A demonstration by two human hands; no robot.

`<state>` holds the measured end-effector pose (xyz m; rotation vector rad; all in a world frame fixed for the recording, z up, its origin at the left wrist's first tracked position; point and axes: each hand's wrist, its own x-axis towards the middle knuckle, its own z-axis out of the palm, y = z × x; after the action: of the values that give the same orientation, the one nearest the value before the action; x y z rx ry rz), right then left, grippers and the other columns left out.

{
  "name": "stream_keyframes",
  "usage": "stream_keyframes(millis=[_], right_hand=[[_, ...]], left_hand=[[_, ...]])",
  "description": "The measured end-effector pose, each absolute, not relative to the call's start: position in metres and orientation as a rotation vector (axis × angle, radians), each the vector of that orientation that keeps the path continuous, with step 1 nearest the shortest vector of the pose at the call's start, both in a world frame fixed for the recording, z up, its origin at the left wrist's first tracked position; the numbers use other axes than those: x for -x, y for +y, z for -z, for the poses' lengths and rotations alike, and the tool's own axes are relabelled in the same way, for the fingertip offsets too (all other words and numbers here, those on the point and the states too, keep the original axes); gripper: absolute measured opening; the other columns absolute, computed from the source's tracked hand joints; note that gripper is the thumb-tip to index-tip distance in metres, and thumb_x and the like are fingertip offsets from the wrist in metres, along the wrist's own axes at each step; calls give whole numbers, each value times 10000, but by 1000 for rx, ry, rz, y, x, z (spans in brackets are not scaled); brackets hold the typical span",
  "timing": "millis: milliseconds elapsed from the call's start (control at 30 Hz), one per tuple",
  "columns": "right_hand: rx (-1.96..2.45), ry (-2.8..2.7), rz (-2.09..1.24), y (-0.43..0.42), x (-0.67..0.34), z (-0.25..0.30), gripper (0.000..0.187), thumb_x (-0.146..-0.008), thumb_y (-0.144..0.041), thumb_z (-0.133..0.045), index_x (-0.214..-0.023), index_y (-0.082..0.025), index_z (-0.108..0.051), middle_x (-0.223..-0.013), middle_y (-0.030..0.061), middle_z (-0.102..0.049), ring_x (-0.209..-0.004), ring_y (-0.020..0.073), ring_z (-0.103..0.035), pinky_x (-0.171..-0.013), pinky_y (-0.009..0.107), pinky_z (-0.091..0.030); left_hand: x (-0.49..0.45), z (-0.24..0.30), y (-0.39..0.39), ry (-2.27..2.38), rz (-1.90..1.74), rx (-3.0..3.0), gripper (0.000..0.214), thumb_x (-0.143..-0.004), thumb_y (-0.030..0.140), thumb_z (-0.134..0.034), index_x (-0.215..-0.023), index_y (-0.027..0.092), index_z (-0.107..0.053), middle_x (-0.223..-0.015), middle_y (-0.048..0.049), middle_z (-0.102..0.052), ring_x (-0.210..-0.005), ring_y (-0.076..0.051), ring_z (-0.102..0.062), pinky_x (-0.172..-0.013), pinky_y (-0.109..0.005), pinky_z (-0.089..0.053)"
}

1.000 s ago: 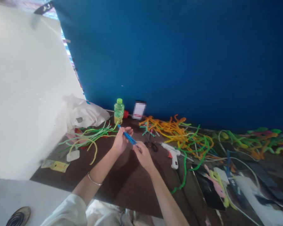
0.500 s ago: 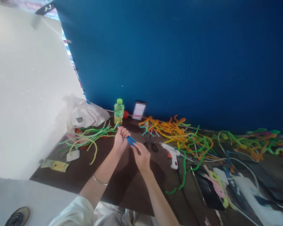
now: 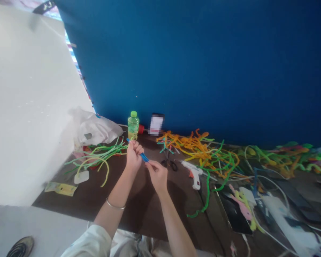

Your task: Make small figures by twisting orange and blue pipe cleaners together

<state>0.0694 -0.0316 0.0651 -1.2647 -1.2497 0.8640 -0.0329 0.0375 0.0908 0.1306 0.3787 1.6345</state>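
- Left hand (image 3: 134, 156): fingers curled and pressed together, pinching a blue fuzzy pipe cleaner (image 3: 143, 157) against the thumb; a thin metal bangle (image 3: 115, 204) sits on the wrist.
- Right hand (image 3: 157, 175): thumb and fingertips pressed together at the lower end of the same stem, pinching it.
- The stem runs between both hands, tilted, just in front of a clear plastic bottle with a green cap (image 3: 133, 125), its upper tip nearly touching the bottle.
- Left of the bottle: a loose bundle of green and yellow pipe cleaners (image 3: 101, 155), with a crumpled white plastic bag (image 3: 96, 130) behind it.
- Right of the bottle: a heap of orange and yellow pipe cleaners (image 3: 187, 144).
- Below that heap, further right of the bottle: black-handled scissors (image 3: 169, 163) and a white hot glue gun with an orange trigger (image 3: 195, 176).
- Everything lies on a dark brown tabletop (image 3: 147, 217), against a deep blue backdrop (image 3: 203, 71).
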Motion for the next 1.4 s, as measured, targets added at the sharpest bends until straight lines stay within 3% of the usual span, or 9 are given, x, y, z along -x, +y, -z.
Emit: stream_keyframes(millis=[200,600,1000,1167,1400], right_hand=[[1211,-862,-1121,-25,-67,-72,235,-606,-315,-709,-746,-131,-669,-676,57,-694,-644,204,-664,-710,366,-548],[1106,-738,-1167,-21,-75,-63,269,-563,-320,-748,-708,-130,-624,-637,37,-674,-599,198,-664,-700,396,-567],[1157,-856,-1079,-17,-75,-72,254,-582,-338,-725,-698,-136,-623,-664,52,-684,-634,204,-667,-704,374,-556],[1193,-897,-1061,-16,-78,-67,328,-605,-371,-700,-827,-132,-662,-717,59,-699,-638,209,-668,-695,393,-559],[1260,-1116,-910,-20,-86,-67,215,-675,-361,-643,-758,-168,-689,-752,74,-702,-672,220,-671,-702,371,-551]], left_hand=[[29,-102,35,369,-1696,-248,242,-866,319,-424,-679,166,-407,-528,72,-175,-391,-39,-151,-366,-153,-198],[22,-97,35,341,-1670,-199,243,-851,409,-406,-731,198,-403,-507,76,-140,-370,-49,-144,-369,-172,-173],[22,-98,40,376,-1741,-139,286,-853,438,-378,-697,201,-344,-493,81,-124,-360,-51,-126,-362,-182,-140],[20,-97,37,411,-1753,-109,282,-858,429,-380,-698,200,-340,-488,82,-141,-360,-49,-130,-361,-183,-136],[15,-95,37,444,-1783,-119,281,-859,410,-395,-682,197,-347,-471,87,-158,-339,-42,-147,-352,-179,-149]])
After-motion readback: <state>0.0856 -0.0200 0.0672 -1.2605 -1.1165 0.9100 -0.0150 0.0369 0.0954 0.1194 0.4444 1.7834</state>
